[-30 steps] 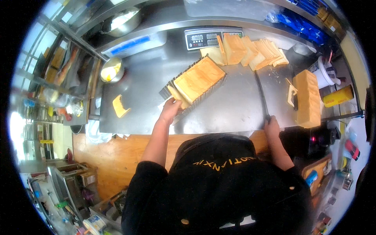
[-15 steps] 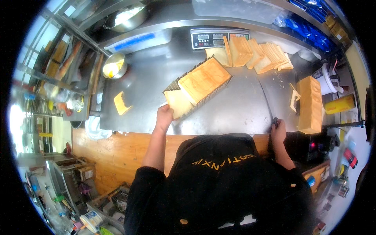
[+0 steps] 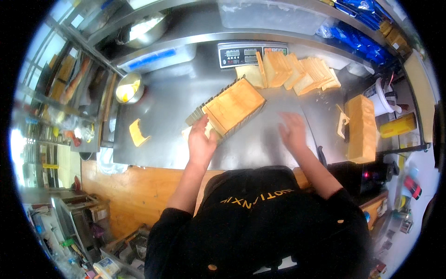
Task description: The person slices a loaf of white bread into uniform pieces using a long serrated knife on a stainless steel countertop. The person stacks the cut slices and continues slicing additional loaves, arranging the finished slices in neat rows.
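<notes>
A loaf of bread (image 3: 237, 104) lies aslant in a ridged slicing rack (image 3: 197, 114) on the metal table. My left hand (image 3: 203, 142) is at the rack's near-left end, fingers stretched over a cut bread slice (image 3: 186, 133) and thumb apart; the hand partly hides this slice. Right of the rack, my right hand (image 3: 293, 132) reaches over the table with fingers apart and nothing in them. Beside that hand lies a long knife (image 3: 320, 153), its dark handle toward the table's front edge.
Several bread slices (image 3: 302, 74) lean in a row by a scale (image 3: 251, 53) at the back. Another loaf (image 3: 362, 130) and a crust offcut (image 3: 342, 123) are at the right. A crust piece (image 3: 138, 133) and a metal bowl (image 3: 130, 88) are at the left.
My right hand has let go of the knife and moved up and left over the table. My left hand has moved from the slice's near edge onto the loaf's near end.
</notes>
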Demonstrator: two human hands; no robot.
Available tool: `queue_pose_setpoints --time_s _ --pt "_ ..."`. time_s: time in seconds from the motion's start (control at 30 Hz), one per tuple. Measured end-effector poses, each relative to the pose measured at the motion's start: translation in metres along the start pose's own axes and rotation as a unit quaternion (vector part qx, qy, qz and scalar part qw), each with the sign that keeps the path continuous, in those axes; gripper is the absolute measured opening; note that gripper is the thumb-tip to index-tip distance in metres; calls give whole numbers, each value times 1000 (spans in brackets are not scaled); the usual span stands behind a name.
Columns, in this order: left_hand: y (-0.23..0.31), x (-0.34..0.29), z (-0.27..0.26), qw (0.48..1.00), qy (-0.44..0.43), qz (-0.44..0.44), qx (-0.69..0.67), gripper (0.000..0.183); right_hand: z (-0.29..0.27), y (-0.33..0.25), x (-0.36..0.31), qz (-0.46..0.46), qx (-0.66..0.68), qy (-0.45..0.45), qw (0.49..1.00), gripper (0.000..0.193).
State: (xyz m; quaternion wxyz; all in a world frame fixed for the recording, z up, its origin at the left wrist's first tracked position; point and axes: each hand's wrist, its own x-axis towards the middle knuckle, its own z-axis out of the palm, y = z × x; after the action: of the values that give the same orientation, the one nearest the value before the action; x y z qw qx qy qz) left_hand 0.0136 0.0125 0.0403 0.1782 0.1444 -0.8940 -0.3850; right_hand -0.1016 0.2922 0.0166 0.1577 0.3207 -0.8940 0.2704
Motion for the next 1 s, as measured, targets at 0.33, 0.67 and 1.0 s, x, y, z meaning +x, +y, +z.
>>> queue_pose_setpoints --time_s 0.33,0.67,1.0 --pt "-30 23 35 935 -185 -235 -191 85 56 -64 95 81 -163 -225 957 71" --pt "-56 4 31 904 -194 -320 -206 91 61 -64 132 186 -94 -311 927 67" --pt "-37 26 12 834 -223 -369 -345 65 53 -78 138 142 -86 -254 953 67"
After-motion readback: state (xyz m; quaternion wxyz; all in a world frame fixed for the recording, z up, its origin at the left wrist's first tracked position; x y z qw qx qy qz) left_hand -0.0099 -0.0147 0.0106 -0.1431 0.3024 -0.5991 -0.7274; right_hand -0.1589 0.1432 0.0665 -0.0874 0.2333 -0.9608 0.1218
